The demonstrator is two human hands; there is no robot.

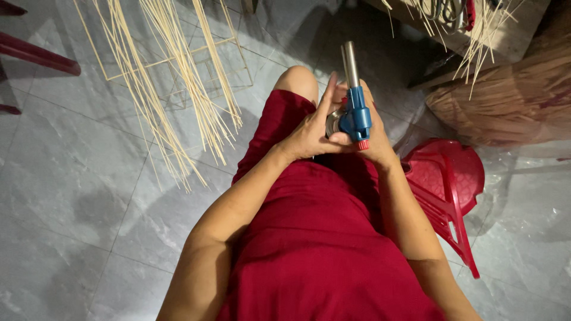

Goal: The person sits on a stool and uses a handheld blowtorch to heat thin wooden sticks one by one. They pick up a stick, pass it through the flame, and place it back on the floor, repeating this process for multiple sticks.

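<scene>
**Torch head steadied over the lap**

A blue torch head (355, 113) with a steel nozzle was held above the lap, nozzle pointing away. The left hand (309, 134) was wrapped around the metal canister (334, 122) beneath it; the right hand (375, 139) was closed behind the blue body. The step would likely be done best with the nozzle kept clear of the bamboo strips (178, 83) and the red plastic stool (446, 178) nearby.
</scene>
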